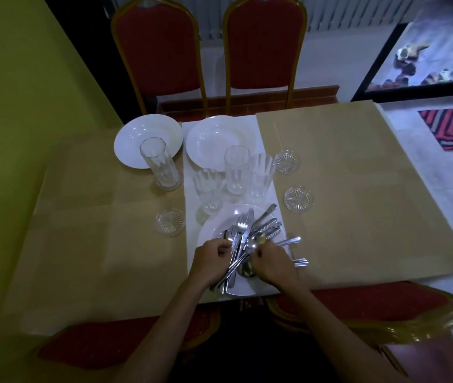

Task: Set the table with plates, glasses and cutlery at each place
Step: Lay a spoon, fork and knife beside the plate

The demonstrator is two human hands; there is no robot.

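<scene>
Both hands curl into the heap of steel cutlery (250,230) on the round white plate (211,226) at the near tabletop (330,167) edge: your left hand (211,261) grips handles, your right hand (272,264) pinches pieces. Sorting step; next, likely separate one set per place.

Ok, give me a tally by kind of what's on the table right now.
White plates: 3
Tall glasses: 4
Small glass dishes: 3
Cutlery pile: 1, pieces overlap too much to count
Total: 11, counting the pile as one
</scene>
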